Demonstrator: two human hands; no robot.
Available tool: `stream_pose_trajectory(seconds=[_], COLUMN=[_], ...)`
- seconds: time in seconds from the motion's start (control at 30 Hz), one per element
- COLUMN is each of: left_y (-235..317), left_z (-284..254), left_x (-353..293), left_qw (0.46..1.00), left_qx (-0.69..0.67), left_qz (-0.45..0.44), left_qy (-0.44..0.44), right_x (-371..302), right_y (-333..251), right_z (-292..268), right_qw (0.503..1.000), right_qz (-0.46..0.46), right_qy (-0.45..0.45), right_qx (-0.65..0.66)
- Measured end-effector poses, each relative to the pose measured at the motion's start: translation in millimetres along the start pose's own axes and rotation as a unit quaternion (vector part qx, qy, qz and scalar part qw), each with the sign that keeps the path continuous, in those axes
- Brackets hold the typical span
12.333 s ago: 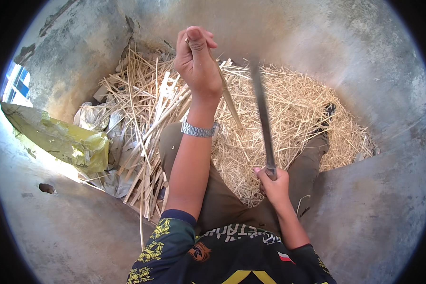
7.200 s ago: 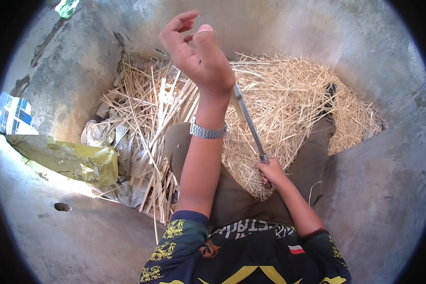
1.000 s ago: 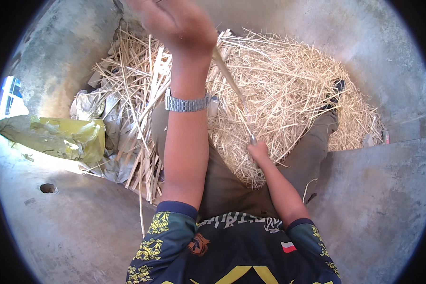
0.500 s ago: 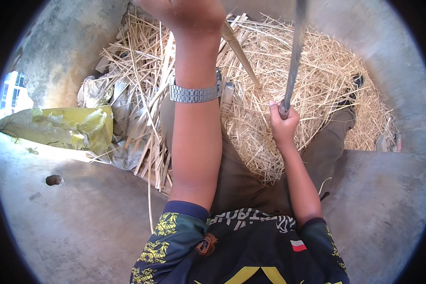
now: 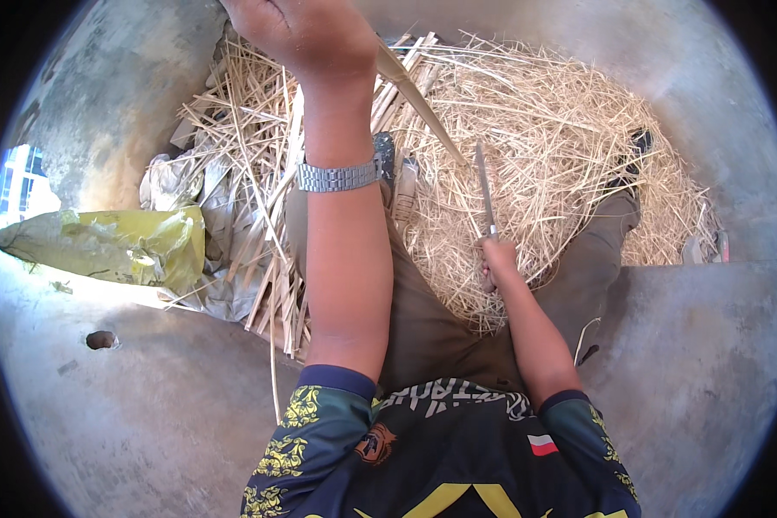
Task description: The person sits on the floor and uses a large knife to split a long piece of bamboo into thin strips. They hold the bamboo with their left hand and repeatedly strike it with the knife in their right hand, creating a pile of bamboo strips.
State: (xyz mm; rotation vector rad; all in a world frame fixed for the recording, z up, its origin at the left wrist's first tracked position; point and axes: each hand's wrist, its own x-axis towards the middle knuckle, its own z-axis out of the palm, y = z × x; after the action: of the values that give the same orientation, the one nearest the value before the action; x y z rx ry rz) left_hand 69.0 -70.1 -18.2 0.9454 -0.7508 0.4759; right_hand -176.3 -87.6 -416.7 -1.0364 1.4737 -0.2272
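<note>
My left hand [image 5: 315, 34], raised at the top edge and partly cut off, is closed round a bamboo stick [image 5: 419, 104]. The stick slants down from the hand to the right, its lower end over the pile of shavings [image 5: 544, 112]. My right hand [image 5: 498, 257] grips the handle of a long knife [image 5: 485, 192] between my legs. Its narrow grey blade points away from me, with the tip close to the stick's lower end and apart from it. A metal watch [image 5: 341, 176] circles my left wrist. The fingers of my left hand are mostly hidden.
Split bamboo strips [image 5: 255, 155] lie heaped left of my left leg. Beside them are crumpled pale sheeting [image 5: 220, 203] and a yellow-green sack [image 5: 121, 246]. My brown-trousered right leg [image 5: 578, 250] stretches over the shavings. A concrete wall [image 5: 708, 95] stands behind, and the concrete floor [image 5: 173, 380] has a small hole.
The knife has come down from upright in front of me to lie low, pointing forward over the shavings. My left hand and the stick have shifted slightly left.
</note>
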Motion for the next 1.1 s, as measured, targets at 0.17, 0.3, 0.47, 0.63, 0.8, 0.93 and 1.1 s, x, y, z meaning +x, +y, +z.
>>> stream_pose_trajectory(seconds=[0.17, 0.3, 0.47, 0.63, 0.8, 0.93, 1.1], left_y=[7, 38, 17, -2, -12, -17, -15], left_z=[-3, -13, 4, -12, -12, -13, 1], left_x=[-3, 13, -14, -2, 4, 3, 4], left_qw=[0.999, 0.928, 0.995, 0.994, 1.000, 1.000, 0.995], left_qx=[0.005, -0.246, -0.094, -0.073, -0.023, -0.022, 0.023], left_qz=[-0.004, -0.279, -0.011, -0.065, 0.007, 0.022, 0.077], left_qy=[-0.032, 0.023, -0.005, -0.038, 0.009, -0.002, 0.059], right_x=[-15, -37, -18, -10, -53, -92, -95], right_y=[-32, -58, -16, -7, -61, -75, -76], right_z=[-7, -3, 1, -12, -11, -6, -22], right_qw=[0.962, 0.947, 0.968, 0.990, 0.973, 0.973, 0.980], right_qz=[-0.260, -0.300, -0.196, -0.034, -0.228, -0.196, -0.160], right_qy=[0.085, 0.040, 0.048, 0.039, -0.011, -0.092, -0.087], right_qx=[0.002, 0.110, -0.148, -0.134, -0.041, 0.080, -0.084])
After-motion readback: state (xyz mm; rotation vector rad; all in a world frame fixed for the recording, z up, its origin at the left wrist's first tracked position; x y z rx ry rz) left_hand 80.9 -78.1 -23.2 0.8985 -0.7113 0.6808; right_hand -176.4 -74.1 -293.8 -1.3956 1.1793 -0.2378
